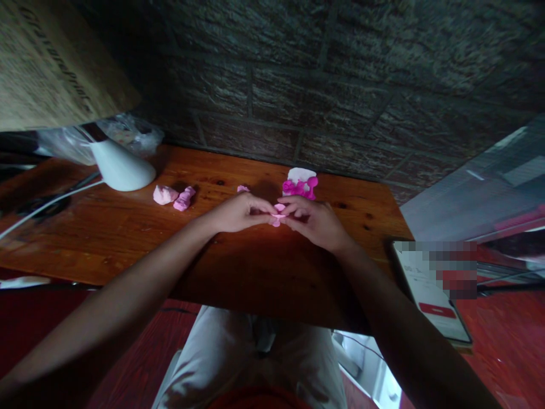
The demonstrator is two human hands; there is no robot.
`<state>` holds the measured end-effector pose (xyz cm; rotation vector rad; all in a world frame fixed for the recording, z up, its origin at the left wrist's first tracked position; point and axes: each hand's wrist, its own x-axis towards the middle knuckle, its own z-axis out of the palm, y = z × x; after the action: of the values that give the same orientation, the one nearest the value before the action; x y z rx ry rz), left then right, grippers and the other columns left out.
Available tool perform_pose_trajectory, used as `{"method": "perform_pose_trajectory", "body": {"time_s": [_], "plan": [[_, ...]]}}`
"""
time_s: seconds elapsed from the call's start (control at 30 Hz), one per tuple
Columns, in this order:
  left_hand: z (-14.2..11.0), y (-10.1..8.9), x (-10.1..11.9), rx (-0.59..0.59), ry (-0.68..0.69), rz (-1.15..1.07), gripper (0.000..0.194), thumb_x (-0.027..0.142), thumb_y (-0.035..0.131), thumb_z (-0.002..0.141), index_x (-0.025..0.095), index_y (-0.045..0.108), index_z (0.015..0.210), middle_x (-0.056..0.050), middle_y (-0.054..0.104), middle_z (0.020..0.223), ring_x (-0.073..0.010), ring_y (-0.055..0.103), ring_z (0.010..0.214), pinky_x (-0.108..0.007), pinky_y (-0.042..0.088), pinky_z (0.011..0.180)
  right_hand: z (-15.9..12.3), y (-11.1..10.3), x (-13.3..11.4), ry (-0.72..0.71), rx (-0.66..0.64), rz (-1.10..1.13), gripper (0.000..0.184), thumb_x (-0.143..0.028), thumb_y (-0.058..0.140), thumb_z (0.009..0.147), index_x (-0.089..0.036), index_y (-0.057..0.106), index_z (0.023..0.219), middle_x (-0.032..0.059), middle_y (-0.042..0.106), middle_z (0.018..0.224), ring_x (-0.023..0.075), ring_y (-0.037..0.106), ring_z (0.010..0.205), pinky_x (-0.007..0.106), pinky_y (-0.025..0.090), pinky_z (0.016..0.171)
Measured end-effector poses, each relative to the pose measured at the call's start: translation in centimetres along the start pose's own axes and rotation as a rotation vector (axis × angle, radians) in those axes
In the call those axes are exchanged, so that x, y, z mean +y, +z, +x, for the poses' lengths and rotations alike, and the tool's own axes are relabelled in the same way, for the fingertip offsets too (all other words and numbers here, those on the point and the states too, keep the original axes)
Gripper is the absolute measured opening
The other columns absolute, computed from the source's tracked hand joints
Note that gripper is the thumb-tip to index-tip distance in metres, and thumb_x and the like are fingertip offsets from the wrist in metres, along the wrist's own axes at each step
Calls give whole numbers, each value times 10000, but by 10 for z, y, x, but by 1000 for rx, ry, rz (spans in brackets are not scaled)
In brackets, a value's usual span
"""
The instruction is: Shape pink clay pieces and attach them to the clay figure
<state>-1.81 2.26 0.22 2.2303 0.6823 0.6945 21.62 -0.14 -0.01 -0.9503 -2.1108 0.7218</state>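
Observation:
Between both hands, above the middle of the wooden table, is a small shaped piece of pink modelling clay. My left hand pinches it from the left with thumb and fingers. From the right, my right hand has its fingertips closed on the same piece. Just beyond the right hand lie magenta clay shapes beside or on a white piece. A small pink clay bit rests behind the left hand. Farther left are a pale pink clay lump and a darker pink clay lump.
A lamp with a white base and a printed paper-like shade stands at the left, its white cord trailing. Clear plastic bags lie behind it. A tablet-like device sits at the right edge. A dark brick wall bounds the back.

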Motion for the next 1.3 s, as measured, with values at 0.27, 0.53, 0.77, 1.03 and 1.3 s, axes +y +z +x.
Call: {"method": "perform_pose_trajectory", "body": {"time_s": [0.27, 0.53, 0.77, 1.03, 1.3], "plan": [[-1, -3, 1, 32, -8, 12, 242, 370, 671, 930, 166, 800, 955, -61, 813, 904, -140, 730, 784, -217, 546, 771, 0, 4, -1, 20, 7, 41, 360, -173, 707, 861, -261, 693, 1210, 0, 802, 951, 138, 699, 709, 256, 538, 697], [-1, -2, 3, -9, -20, 25, 256, 372, 650, 945, 173, 802, 995, -70, 817, 988, -147, 733, 860, -224, 534, 819, 0, 4, 2, -32, 30, 0, 378, -165, 701, 863, -259, 686, 1229, 1, 803, 927, 140, 688, 703, 271, 545, 713], [-4, -3, -2, 161, 48, 260, 271, 402, 663, 946, 196, 816, 1033, -48, 803, 792, -96, 585, 528, -230, 474, 643, 2, -2, -4, 49, 239, 159, 300, -326, 717, 869, -237, 702, 1155, 73, 731, 1249, 152, 714, 805, 287, 586, 701], [-3, -4, -1, 159, 78, 312, 246, 383, 664, 955, 224, 814, 1068, -68, 819, 873, -105, 597, 535, -250, 463, 638, 4, 1, 7, 268, 111, 347, 311, -433, 740, 841, -198, 767, 1041, 41, 796, 879, 151, 726, 652, 289, 595, 626], [-3, 0, 0, 179, 79, 312, 189, 335, 694, 937, 213, 813, 1019, -66, 823, 896, -133, 721, 658, -239, 490, 694, 5, -2, 0, 427, 62, 460, 391, -497, 765, 820, -191, 787, 1061, 68, 818, 927, 167, 770, 713, 236, 579, 576]]}}
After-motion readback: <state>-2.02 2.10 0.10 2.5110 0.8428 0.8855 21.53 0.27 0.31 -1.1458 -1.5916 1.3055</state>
